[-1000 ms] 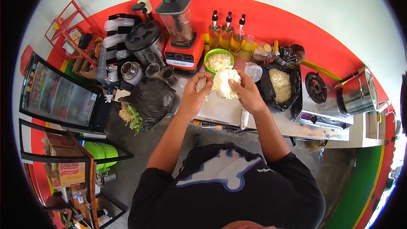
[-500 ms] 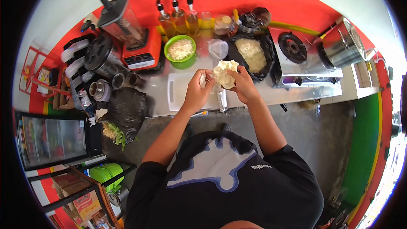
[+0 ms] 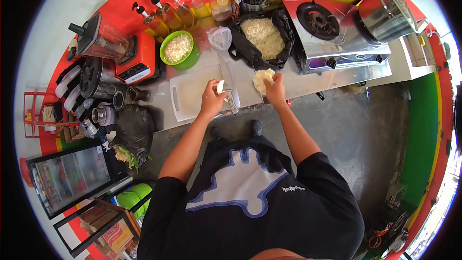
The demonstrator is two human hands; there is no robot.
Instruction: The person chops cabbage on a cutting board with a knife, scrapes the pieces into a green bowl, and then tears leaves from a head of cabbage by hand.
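Observation:
My left hand [image 3: 211, 101] is closed on a small pale cabbage piece [image 3: 220, 87], held over the right side of the white cutting board [image 3: 185, 97]. In my right hand [image 3: 276, 91] is a larger, creamy-white cabbage chunk [image 3: 261, 81] with ruffled leaves, gripped at its right side above the steel counter. A knife [image 3: 232, 100] lies between my two hands, its blade pointing away from me and its handle near the counter's front edge. Beyond the board stands a green bowl [image 3: 190, 59] of shredded cabbage [image 3: 177, 49]. Similar shreds [image 3: 263, 38] fill an open black plastic bag [image 3: 237, 38].
A gas stove [image 3: 337, 50] with a large pot [image 3: 385, 14] stands at right. The red blender [image 3: 137, 58], pump bottles [image 3: 166, 14] and a clear plastic container [image 3: 220, 38] line the back. At left, a black bag [image 3: 134, 127] sits at the counter's end.
My hands have moved apart. The right carries the cabbage chunk right, and the left holds the small piece to the left. The knife between them now shows. The view has shifted.

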